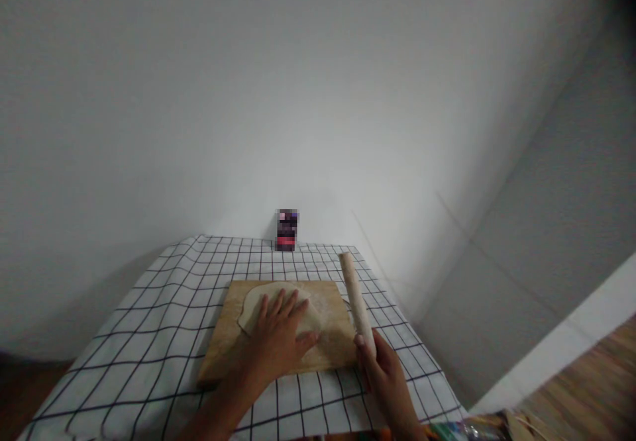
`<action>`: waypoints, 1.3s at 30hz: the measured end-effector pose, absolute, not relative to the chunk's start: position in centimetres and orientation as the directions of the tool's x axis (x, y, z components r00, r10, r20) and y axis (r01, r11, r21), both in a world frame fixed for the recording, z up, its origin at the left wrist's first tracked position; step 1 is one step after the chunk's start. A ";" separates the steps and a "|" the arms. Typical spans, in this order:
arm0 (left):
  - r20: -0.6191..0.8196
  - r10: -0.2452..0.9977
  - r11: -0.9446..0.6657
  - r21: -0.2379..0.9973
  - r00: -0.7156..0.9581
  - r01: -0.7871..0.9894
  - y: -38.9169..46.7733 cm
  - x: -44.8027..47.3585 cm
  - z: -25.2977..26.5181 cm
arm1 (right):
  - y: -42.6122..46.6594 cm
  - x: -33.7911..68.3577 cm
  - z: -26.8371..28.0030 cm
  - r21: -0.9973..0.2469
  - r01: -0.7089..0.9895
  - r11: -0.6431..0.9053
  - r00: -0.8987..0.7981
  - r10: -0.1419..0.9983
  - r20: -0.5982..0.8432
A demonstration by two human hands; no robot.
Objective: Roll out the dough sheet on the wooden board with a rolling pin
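A flat, pale sheet of dough (251,302) lies on a wooden board (218,355) dusted with flour. My left hand (282,335) rests on the dough with its fingers spread, hiding part of it. In my right hand (382,365) is a light wooden rolling pin (354,289), gripped near its lower end. The pin points up and away, beside the board's right edge and apart from the dough.
A white cloth with dark checked lines (149,335) covers the table. At its far edge a blurred dark and red upright object (287,230) leans by the white wall (298,97). Various items, some colourful (462,428), sit at the bottom right, beside wooden flooring (591,375).
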State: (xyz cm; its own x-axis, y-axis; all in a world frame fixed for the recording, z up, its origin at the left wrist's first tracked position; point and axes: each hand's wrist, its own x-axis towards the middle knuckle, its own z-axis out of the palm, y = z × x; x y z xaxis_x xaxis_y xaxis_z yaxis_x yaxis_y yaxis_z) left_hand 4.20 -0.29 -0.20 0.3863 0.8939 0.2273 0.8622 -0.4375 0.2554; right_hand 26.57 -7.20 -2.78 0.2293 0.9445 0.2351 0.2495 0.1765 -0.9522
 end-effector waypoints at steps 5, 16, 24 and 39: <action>0.358 0.839 -0.502 0.217 0.411 0.837 -1.3 -2.1 -2.0 | -7.7 27.1 -4.3 -0.902 0.381 0.204 0.213 0.930 0.300; 0.407 0.879 -0.389 0.316 0.246 0.866 -4.0 -6.4 -3.6 | -8.1 26.7 -5.6 -0.854 0.488 0.181 0.215 0.923 0.319; 0.514 0.857 -0.394 0.593 0.046 0.703 -4.3 -7.3 -1.1 | -7.9 26.0 -2.1 -0.723 0.659 0.209 0.074 0.938 0.338; 0.472 0.845 -0.466 0.424 0.249 0.776 1.1 -0.7 1.3 | -1.5 24.6 1.8 -0.413 0.829 0.378 -0.318 0.925 0.209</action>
State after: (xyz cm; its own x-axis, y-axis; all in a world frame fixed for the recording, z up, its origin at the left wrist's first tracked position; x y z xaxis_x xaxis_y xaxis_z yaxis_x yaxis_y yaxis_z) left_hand -0.74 1.06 1.34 0.2491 0.8454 0.4725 0.7765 -0.4659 0.4243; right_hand 24.57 -1.49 1.83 -0.3180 0.9247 0.2091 0.8287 0.3783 -0.4126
